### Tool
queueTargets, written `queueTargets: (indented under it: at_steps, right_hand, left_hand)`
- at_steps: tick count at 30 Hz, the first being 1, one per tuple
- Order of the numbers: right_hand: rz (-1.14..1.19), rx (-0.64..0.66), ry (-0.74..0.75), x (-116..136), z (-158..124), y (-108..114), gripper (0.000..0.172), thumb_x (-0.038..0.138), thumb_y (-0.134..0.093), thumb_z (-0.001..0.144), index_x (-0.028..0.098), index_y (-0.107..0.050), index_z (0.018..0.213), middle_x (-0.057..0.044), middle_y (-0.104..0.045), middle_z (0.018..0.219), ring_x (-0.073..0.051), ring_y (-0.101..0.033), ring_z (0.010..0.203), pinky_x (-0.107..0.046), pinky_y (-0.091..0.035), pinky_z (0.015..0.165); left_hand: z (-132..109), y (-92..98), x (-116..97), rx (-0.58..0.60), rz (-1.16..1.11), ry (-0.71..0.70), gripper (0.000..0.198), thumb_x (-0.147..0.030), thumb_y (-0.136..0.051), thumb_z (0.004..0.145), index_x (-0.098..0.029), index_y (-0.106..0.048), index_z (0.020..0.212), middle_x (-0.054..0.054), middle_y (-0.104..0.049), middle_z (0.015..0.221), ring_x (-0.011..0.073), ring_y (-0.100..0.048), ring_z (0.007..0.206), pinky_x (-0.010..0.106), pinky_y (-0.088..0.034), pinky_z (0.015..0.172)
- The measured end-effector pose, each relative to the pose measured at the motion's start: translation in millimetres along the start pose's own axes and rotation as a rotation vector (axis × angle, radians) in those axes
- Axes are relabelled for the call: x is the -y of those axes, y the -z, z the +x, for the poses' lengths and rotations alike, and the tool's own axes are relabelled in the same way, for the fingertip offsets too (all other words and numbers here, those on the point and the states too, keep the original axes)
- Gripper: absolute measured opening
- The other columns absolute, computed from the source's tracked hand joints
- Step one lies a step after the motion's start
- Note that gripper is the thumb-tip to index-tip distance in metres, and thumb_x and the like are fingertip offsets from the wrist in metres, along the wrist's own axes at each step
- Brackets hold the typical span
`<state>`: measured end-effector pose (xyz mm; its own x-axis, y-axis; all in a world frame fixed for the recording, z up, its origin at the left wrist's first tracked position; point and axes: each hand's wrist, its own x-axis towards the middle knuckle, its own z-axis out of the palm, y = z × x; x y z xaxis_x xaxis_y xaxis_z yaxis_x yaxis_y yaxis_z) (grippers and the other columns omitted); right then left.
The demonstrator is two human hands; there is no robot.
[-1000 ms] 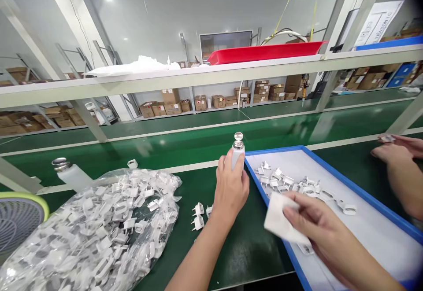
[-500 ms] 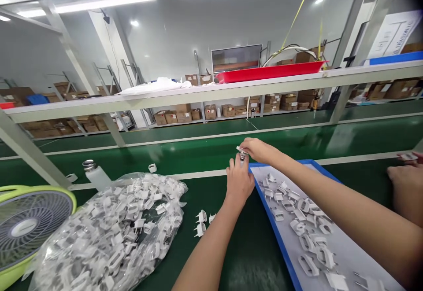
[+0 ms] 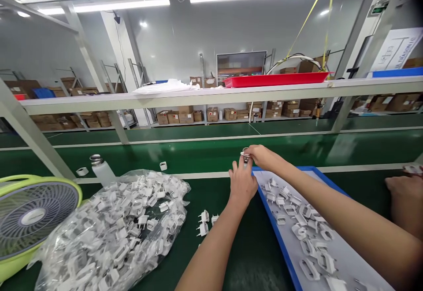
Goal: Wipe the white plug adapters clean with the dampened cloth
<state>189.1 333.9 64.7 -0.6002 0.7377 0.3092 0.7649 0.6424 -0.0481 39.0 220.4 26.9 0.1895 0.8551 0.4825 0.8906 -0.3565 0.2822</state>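
Well, the green conveyor bench [image 3: 251,256] runs across the whole view, with a lime-green desk fan [image 3: 33,216] near its left end. Beside the fan sits one clear plastic bag [image 3: 112,229] heaped with white plug pieces, too many to count. One blue-rimmed tray [image 3: 274,220] lies to the right, holding dozens more. Between bag and tray, three loose plug pieces [image 3: 204,222] lie on the belt. Beyond the bag are one white bottle with a silver cap [image 3: 102,170] and two small white pieces [image 3: 163,166]. The left hand [image 3: 242,184] curls closed around a small white bottle [image 3: 246,162], just above the tray's corner. The right hand [image 3: 262,157] reaches across, its fingertips [image 3: 250,151] pinched against that bottle's silver cap [image 3: 245,152]; anything between them is too small to tell. At the right edge, a co-worker's hand [image 3: 405,198] rests well apart.
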Motion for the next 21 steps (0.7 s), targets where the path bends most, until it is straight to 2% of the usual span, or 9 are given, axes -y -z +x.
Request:
queueTargets:
  at_steps: [11, 15, 21]
  right_hand:
    - [-0.017, -0.047, -0.037, -1.1, -4.2, 6.0, 0.028, 0.038, -0.063, 0.1, 0.018, -0.065, 0.12, -0.008, -0.066, 0.122, -0.021, -0.066, 0.104, -0.042, -0.058, 0.091]
    - [-0.017, -0.051, -0.04, -0.3, -5.4, 10.1, 0.028, 0.038, -0.064, 0.1, 0.019, -0.065, 0.12, -0.008, -0.066, 0.122, -0.021, -0.066, 0.105, -0.042, -0.058, 0.091]
    - [-0.028, -0.032, -0.044, 5.2, -5.4, 12.0, 0.028, 0.038, -0.063, 0.101, 0.019, -0.065, 0.121, -0.008, -0.066, 0.123, -0.021, -0.066, 0.106, -0.042, -0.057, 0.092]
  left_hand:
    - [0.4, 0.6, -1.0, 0.018, -0.009, 0.009, 0.075, -0.009, -0.048, 0.083, -0.024, -0.038, 0.155, 0.012, -0.039, 0.164, 0.0353, -0.049, 0.124, 0.052, -0.052, 0.093]
    - [2.1, 2.8, -2.7, 0.01, 0.0, 0.035, 0.069, -0.01, -0.049, 0.085, -0.026, -0.043, 0.152, 0.012, -0.042, 0.162, 0.0373, -0.045, 0.131, 0.053, -0.05, 0.097]
    - [0.7, 0.9, -1.8, 0.023, -0.006, 0.036, 0.074, -0.005, -0.047, 0.085, -0.025, -0.038, 0.156, 0.013, -0.039, 0.164, 0.0363, -0.047, 0.129, 0.053, -0.051, 0.096]
